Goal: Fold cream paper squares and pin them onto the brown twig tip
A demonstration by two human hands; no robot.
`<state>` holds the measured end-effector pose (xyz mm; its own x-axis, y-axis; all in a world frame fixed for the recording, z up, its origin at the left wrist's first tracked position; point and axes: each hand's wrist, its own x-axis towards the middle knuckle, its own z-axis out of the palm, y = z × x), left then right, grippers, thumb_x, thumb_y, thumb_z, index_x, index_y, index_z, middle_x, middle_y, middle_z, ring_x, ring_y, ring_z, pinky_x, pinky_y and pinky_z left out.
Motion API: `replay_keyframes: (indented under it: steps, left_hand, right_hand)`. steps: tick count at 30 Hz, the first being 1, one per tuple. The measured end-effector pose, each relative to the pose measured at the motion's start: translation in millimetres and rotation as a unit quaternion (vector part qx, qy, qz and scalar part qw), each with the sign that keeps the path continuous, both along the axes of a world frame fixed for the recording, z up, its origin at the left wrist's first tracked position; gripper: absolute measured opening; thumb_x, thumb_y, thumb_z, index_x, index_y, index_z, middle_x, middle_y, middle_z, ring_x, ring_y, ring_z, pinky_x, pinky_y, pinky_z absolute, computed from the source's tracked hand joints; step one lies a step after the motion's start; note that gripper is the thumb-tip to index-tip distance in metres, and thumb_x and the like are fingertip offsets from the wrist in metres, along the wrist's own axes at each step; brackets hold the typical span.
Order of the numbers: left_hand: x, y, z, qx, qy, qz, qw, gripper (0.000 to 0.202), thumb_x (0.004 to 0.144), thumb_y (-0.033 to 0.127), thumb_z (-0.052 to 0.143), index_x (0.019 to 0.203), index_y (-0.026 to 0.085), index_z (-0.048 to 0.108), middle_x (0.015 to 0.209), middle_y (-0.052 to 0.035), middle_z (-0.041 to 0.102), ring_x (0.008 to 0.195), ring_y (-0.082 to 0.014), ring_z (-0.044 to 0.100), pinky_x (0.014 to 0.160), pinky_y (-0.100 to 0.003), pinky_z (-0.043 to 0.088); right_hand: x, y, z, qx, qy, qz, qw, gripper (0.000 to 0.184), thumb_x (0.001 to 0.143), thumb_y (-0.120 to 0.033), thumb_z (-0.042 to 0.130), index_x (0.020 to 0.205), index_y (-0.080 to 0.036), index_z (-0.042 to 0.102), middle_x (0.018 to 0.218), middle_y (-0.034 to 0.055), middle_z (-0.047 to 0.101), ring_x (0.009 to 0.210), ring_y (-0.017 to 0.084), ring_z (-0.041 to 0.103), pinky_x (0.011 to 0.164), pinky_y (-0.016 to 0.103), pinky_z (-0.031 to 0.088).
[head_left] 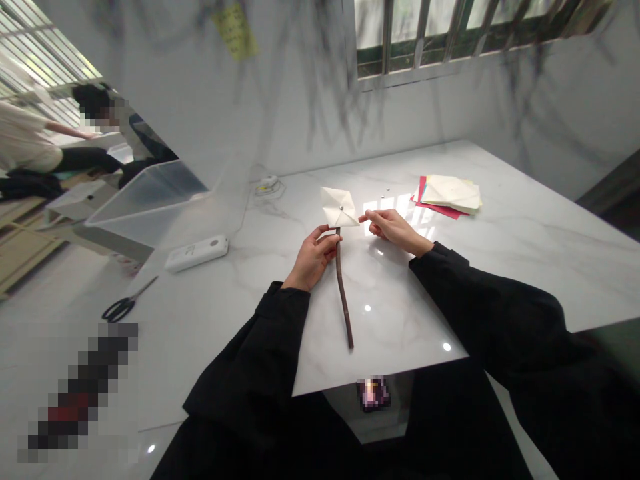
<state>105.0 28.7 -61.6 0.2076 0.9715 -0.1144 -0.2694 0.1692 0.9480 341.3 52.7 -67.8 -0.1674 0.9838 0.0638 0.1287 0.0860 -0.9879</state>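
A cream paper pinwheel [333, 217] with a small round metal pin at its centre is fixed to the top of a thin brown stick [343, 297]. My left hand [314, 259] pinches the stick just below the paper, thumb and fingers closed round it. The stick's lower end points toward the table's near edge. To the right, my right hand [397, 232] holds nothing; its index finger stretches out and the other fingers curl loosely. That fingertip is right beside the pinwheel's right corner; whether it touches I cannot tell.
Paper sheets [450, 193], cream and red, lie at the back right. Two tiny metal pieces [385, 194] lie near them. On the left are a white power strip [197, 253], black-handled scissors [120, 309] and a clear plastic bin [145, 200]. Other people sit farther left.
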Motion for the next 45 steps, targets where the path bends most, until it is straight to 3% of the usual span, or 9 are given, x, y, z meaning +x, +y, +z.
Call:
replay_keyframes:
  steps: [15, 20, 25, 32, 34, 36, 39, 42, 45]
  left_hand:
    - [-0.4, 1.2, -1.4, 0.01, 0.005, -0.002, 1.0, 0.046, 0.071, 0.029, 0.092, 0.109, 0.02, 0.067, 0.094, -0.0024, 0.075, 0.077, -0.011, 0.064, 0.073, -0.024, 0.049]
    - [-0.7, 2.4, -2.1, 0.011, 0.008, -0.006, 1.0, 0.046, 0.071, 0.03, 0.092, 0.109, 0.02, 0.068, 0.093, -0.0024, 0.074, 0.077, -0.0111, 0.063, 0.072, -0.024, 0.048]
    - [-0.7, 1.1, 0.0, 0.014, 0.019, -0.011, 1.0, 0.047, 0.072, 0.03, 0.091, 0.114, 0.02, 0.07, 0.093, -0.0021, 0.074, 0.074, -0.0103, 0.061, 0.072, -0.024, 0.048]
    - [-0.1, -1.0, 2.4, 0.014, 0.022, -0.008, 1.0, 0.049, 0.073, 0.031, 0.091, 0.115, 0.02, 0.07, 0.093, -0.0023, 0.074, 0.074, -0.0098, 0.061, 0.071, -0.023, 0.047]
    - [0.0, -1.3, 2.9, 0.013, 0.023, -0.006, 1.0, 0.049, 0.073, 0.03, 0.091, 0.115, 0.02, 0.07, 0.093, -0.002, 0.074, 0.074, -0.0097, 0.061, 0.071, -0.023, 0.048]
    - [0.0, -1.5, 3.2, 0.012, 0.021, -0.003, 1.0, 0.048, 0.073, 0.03, 0.091, 0.115, 0.02, 0.07, 0.093, -0.002, 0.074, 0.074, -0.01, 0.062, 0.072, -0.023, 0.048]
    - [-0.2, -1.4, 3.0, 0.009, 0.017, 0.003, 1.0, 0.047, 0.073, 0.029, 0.091, 0.114, 0.02, 0.069, 0.094, -0.0026, 0.075, 0.077, -0.0109, 0.064, 0.074, -0.024, 0.049]
    - [-0.5, -0.5, 1.6, 0.006, 0.016, 0.005, 1.0, 0.048, 0.073, 0.029, 0.091, 0.114, 0.02, 0.069, 0.095, -0.0028, 0.075, 0.078, -0.0113, 0.064, 0.073, -0.024, 0.049]
    - [-0.8, 0.8, -0.2, 0.004, 0.015, 0.002, 1.0, 0.05, 0.072, 0.029, 0.092, 0.115, 0.02, 0.069, 0.094, -0.0027, 0.075, 0.077, -0.011, 0.064, 0.073, -0.024, 0.049]
  right_hand:
    - [-1.3, -1.0, 0.9, -0.017, 0.011, 0.007, 1.0, 0.048, 0.106, -0.055, 0.061, 0.116, -0.01, 0.075, 0.067, -0.0019, 0.054, 0.053, 0.008, 0.039, 0.051, 0.024, 0.029]
    - [-1.3, 1.9, -3.9, -0.029, 0.024, -0.01, 0.999, 0.055, 0.102, -0.057, 0.067, 0.131, -0.011, 0.07, 0.068, -0.0017, 0.057, 0.053, 0.009, 0.041, 0.052, 0.024, 0.031]
    - [-1.1, 0.5, -3.1, -0.004, 0.012, 0.031, 0.999, 0.058, 0.102, -0.066, 0.062, 0.109, -0.01, 0.079, 0.065, -0.0021, 0.051, 0.053, 0.008, 0.036, 0.051, 0.025, 0.028]
    - [-1.4, 0.5, -3.1, -0.044, 0.035, -0.027, 0.998, 0.061, 0.103, -0.057, 0.067, 0.146, -0.014, 0.06, 0.071, -0.0012, 0.06, 0.055, 0.01, 0.045, 0.053, 0.023, 0.035]
    - [-2.0, -0.6, -1.5, -0.053, 0.04, -0.017, 0.998, 0.058, 0.102, -0.06, 0.066, 0.137, -0.014, 0.066, 0.07, -0.0008, 0.06, 0.054, 0.01, 0.043, 0.052, 0.024, 0.033]
    - [-3.0, -2.5, 0.6, -0.053, 0.039, 0.028, 0.997, 0.056, 0.102, -0.065, 0.063, 0.115, -0.012, 0.075, 0.066, -0.0007, 0.056, 0.053, 0.01, 0.039, 0.051, 0.025, 0.03]
    - [-4.2, -4.5, 1.9, -0.042, 0.029, 0.084, 0.995, 0.064, 0.1, -0.073, 0.059, 0.087, -0.012, 0.076, 0.06, -0.0018, 0.048, 0.052, 0.009, 0.034, 0.051, 0.027, 0.028]
    - [-3.5, -2.9, 0.3, -0.03, 0.013, 0.043, 0.999, 0.064, 0.098, -0.074, 0.061, 0.079, -0.014, 0.072, 0.057, -0.0032, 0.044, 0.051, 0.009, 0.033, 0.05, 0.027, 0.026]
    - [-0.7, 0.8, -2.1, -0.022, 0.003, -0.022, 0.999, 0.054, 0.1, -0.067, 0.064, 0.091, -0.014, 0.071, 0.058, -0.0037, 0.046, 0.05, 0.009, 0.035, 0.05, 0.026, 0.026]
